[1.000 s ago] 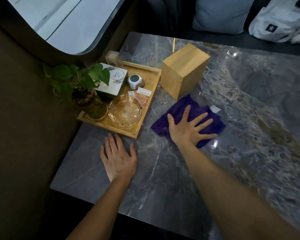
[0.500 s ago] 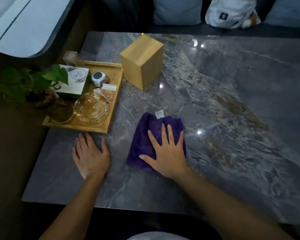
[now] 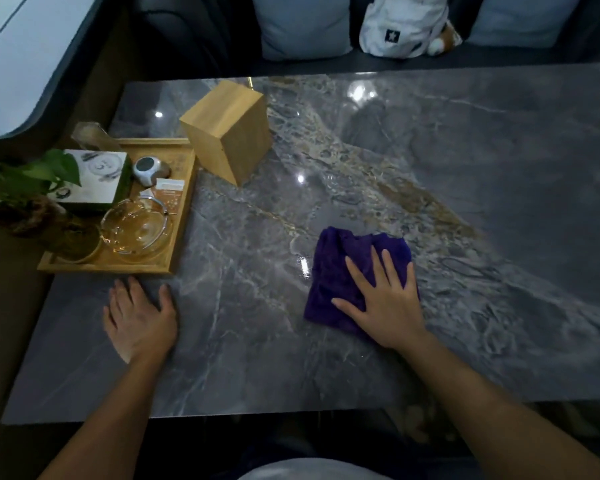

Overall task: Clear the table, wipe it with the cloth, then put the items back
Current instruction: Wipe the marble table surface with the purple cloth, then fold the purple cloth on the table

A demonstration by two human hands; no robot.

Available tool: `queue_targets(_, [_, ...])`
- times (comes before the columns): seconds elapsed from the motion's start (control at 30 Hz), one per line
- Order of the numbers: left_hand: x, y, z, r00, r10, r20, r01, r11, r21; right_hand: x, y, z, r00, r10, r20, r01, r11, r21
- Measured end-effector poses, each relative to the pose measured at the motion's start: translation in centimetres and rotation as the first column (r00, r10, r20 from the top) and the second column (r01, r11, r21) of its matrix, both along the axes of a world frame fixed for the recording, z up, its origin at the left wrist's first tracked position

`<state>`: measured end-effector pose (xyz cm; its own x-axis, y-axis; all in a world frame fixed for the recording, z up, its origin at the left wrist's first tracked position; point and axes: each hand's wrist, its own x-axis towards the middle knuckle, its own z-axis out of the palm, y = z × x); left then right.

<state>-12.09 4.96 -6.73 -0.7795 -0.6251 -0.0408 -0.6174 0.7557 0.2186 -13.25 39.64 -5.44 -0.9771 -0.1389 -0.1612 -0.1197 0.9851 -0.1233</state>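
Two hands lie flat on the grey marble table point(image 3: 465, 174): the right hand point(image 3: 383, 303) presses open-palmed on the purple cloth point(image 3: 336, 268), gripping nothing, and the left hand point(image 3: 141, 315) rests spread on bare stone, also empty. Just beyond the left fingertips sits the wooden tray point(image 3: 182, 216), loaded with a glass bowl point(image 3: 136, 228) and a plant point(image 3: 21, 188); the wooden box point(image 3: 227, 131) stands farther off, ahead between the hands. Both remain on the table, so a wide leftward sweep could knock either, and stone beneath them would likely stay unwiped.
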Motion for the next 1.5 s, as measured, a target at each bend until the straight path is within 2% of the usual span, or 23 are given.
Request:
queue_targets(0.3, [0.0, 0.1, 0.1, 1.0, 0.002, -0.016, -0.002, 1.0, 0.007, 0.0, 0.1, 0.4, 0.999, 0.011, 0.052, -0.01, 1.0, -0.026])
queue_targets(0.43, [-0.1, 0.0, 0.5, 1.0, 0.016, -0.014, -0.015, 0.998, 0.06, -0.2, 0.1, 0.7, 0.993, 0.006, 0.117, -0.002, 1.0, -0.031])
queue_targets(0.53, [-0.1, 0.9, 1.8, 0.978, 0.128, -0.166, -0.111, 0.988, 0.11, -0.5, 0.1, 1.2, 0.985, 0.006, 0.17, 0.009, 0.996, -0.088])
queue_targets(0.6, [-0.4, 2.9, 3.2, 0.946, 0.178, -0.271, -0.147, 0.98, 0.131, -0.7, 0.3, 1.6, 0.978, -0.012, 0.207, 0.052, 0.981, -0.189])
queue_targets(0.67, [-1.0, 5.2, 4.2, 0.953, 0.097, -0.287, -0.057, 0.988, 0.145, -0.9, 0.6, 2.2, 0.988, -0.081, 0.134, 0.117, 0.951, -0.288])
queue_targets(0.7, [-1.4, 6.4, 4.5, 0.947, 0.005, -0.321, 0.052, 0.984, 0.169, -1.3, 0.9, 2.5, 0.989, -0.134, 0.07, 0.149, 0.935, -0.322])
queue_targets(0.77, [-2.3, 9.2, 5.1, 0.893, -0.138, -0.428, 0.283, 0.913, 0.295, -2.6, 1.6, 3.3, 0.974, -0.225, 0.012, 0.212, 0.902, -0.375])
queue_targets(0.8, [-2.9, 10.7, 5.5, 0.886, -0.18, -0.428, 0.352, 0.861, 0.368, -3.4, 2.0, 3.6, 0.971, -0.24, 0.02, 0.229, 0.894, -0.386])
queue_targets(0.9, [-5.3, 15.2, 6.0, 0.89, -0.328, -0.318, 0.448, 0.761, 0.469, -5.7, 3.1, 4.5, 0.978, -0.188, 0.093, 0.209, 0.911, -0.356])
queue_targets(0.97, [-7.3, 17.8, 5.8, 0.879, -0.411, -0.243, 0.477, 0.722, 0.502, -6.7, 3.6, 4.9, 0.975, -0.108, 0.194, 0.167, 0.932, -0.322])
queue_targets(1.07, [-9.3, 20.4, 5.3, 0.883, -0.461, -0.086, 0.414, 0.679, 0.606, -7.8, 4.0, 4.9, 0.946, 0.016, 0.325, 0.062, 0.972, -0.227])
queue_targets(1.2, [-10.9, 21.5, 4.3, 0.908, -0.416, 0.047, 0.275, 0.676, 0.684, -8.8, 4.1, 4.8, 0.927, 0.019, 0.376, 0.042, 0.987, -0.156])
queue_targets(1.3, [-11.6, 20.9, 3.9, 0.834, -0.531, 0.154, 0.312, 0.682, 0.662, -9.5, 3.8, 5.3, 0.91, -0.012, 0.415, 0.047, 0.996, -0.074])
queue_targets(1.37, [-11.7, 20.3, 3.9, 0.791, -0.598, 0.129, 0.361, 0.627, 0.691, -9.7, 4.0, 5.5, 0.899, 0.009, 0.439, 0.008, 0.999, -0.038])
queue_targets(1.4, [-11.6, 19.9, 3.9, 0.799, -0.596, 0.082, 0.367, 0.59, 0.719, -9.7, 4.2, 5.5, 0.899, 0.034, 0.437, -0.012, 0.999, -0.053])
queue_targets(1.5, [-11.1, 18.1, 4.4, 0.864, -0.503, -0.018, 0.248, 0.395, 0.885, -9.8, 5.3, 5.7, 0.876, 0.083, 0.475, 0.044, 0.967, -0.25])
